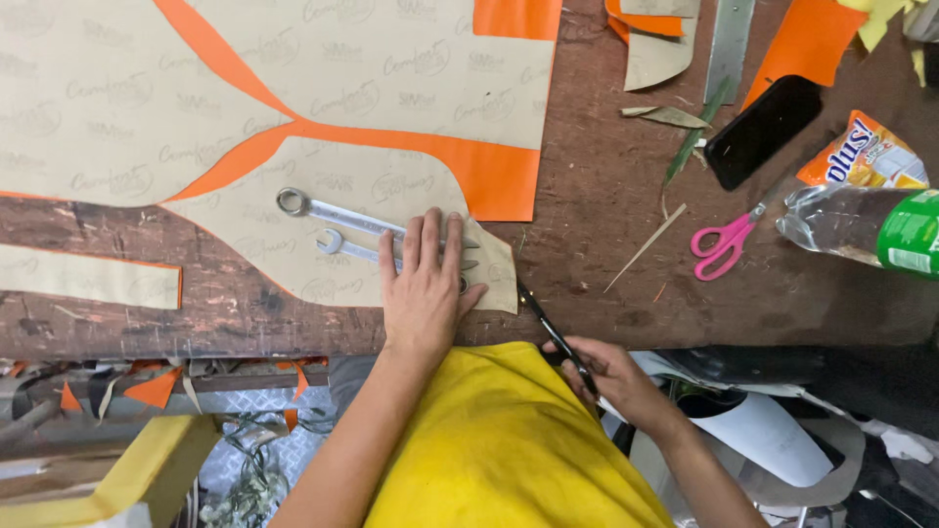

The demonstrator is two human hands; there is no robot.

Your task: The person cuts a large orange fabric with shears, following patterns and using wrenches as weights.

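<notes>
My left hand [423, 284] lies flat, fingers spread, on a tan paper pattern piece [352, 186] that rests on an orange sheet [494, 176] on the dark wooden table [606, 235]. Two metal wrenches [333, 210] lie on the pattern, their ends under my fingers. My right hand [611, 376] grips black-handled scissors [550, 328] at the table's front edge. The blades point up-left toward the pattern's lower right corner [499, 284].
Pink-handled scissors [724, 242], a black phone [763, 129], a snack packet [861, 152], a plastic bottle with a green label [871, 227] and a metal ruler [729, 39] lie at the right. Paper and orange scraps sit at the top. Offcuts litter the floor below.
</notes>
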